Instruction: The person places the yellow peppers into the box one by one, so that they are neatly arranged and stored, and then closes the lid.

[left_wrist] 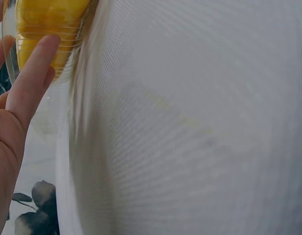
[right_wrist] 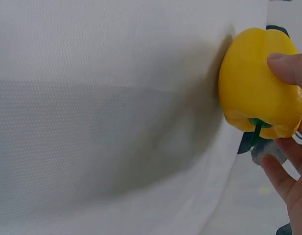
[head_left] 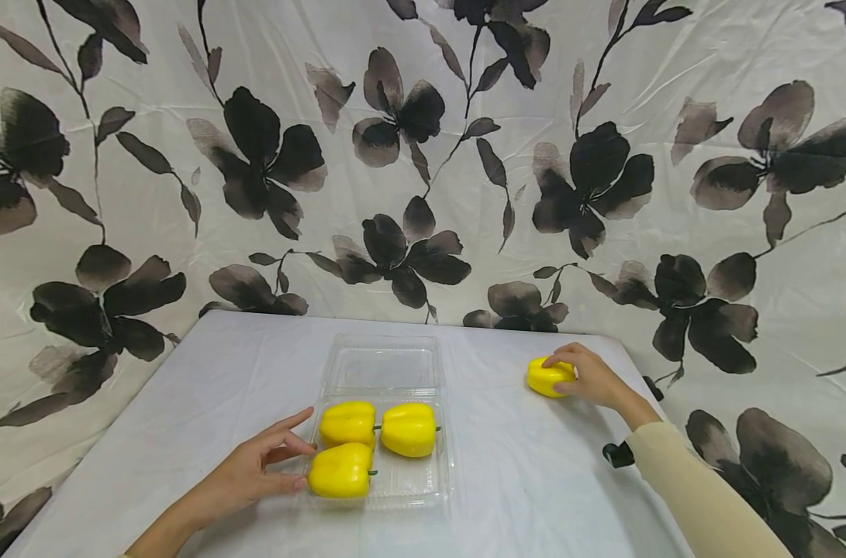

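In the head view, a clear plastic clamshell container (head_left: 412, 484) lies with its lid (head_left: 382, 368) folded back, away from me. Inside are three yellow bell peppers: one at back left (head_left: 347, 424), one at back right (head_left: 409, 430) and one at front left (head_left: 340, 470). My left hand (head_left: 255, 469) touches the container's left wall, its fingers fairly straight, as the left wrist view also shows. Off to the right, my right hand (head_left: 590, 377) grips another yellow bell pepper (right_wrist: 258, 83) between thumb and fingers. Its green stem (right_wrist: 256, 132) shows in the right wrist view.
A white cloth (head_left: 506, 473) covers the table. Behind the table hangs a floral-patterned curtain (head_left: 492, 287). A small dark object (head_left: 618, 455) shows beside the right sleeve (head_left: 702, 488).
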A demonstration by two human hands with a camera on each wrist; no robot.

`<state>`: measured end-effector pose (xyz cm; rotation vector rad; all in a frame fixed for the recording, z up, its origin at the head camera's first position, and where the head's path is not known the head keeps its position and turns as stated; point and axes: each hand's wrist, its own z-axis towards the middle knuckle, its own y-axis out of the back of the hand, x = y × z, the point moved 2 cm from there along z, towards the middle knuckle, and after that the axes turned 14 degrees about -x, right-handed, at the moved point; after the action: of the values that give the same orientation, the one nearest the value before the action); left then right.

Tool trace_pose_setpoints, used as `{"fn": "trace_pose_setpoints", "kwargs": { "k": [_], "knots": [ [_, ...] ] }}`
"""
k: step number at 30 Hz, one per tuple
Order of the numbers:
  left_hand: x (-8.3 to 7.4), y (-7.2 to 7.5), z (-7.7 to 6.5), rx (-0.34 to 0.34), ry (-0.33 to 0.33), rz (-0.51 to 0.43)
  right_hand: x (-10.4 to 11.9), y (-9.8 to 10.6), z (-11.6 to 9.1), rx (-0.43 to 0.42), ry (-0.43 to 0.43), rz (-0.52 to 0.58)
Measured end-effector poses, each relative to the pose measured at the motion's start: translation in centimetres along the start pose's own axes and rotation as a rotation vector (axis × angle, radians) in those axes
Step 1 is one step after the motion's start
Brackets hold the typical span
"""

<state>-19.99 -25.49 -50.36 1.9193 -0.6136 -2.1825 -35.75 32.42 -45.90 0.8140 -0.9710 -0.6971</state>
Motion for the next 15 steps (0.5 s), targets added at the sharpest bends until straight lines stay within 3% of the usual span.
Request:
{"fn": "trace_pose_setpoints", "kwargs": {
  "k": [15],
  "knots": [
    [-0.1,0.1,0.0,0.007,0.004,0.003,2.8,0.5,-0.9,-0.023,0.068,0.040]
  ]
}}
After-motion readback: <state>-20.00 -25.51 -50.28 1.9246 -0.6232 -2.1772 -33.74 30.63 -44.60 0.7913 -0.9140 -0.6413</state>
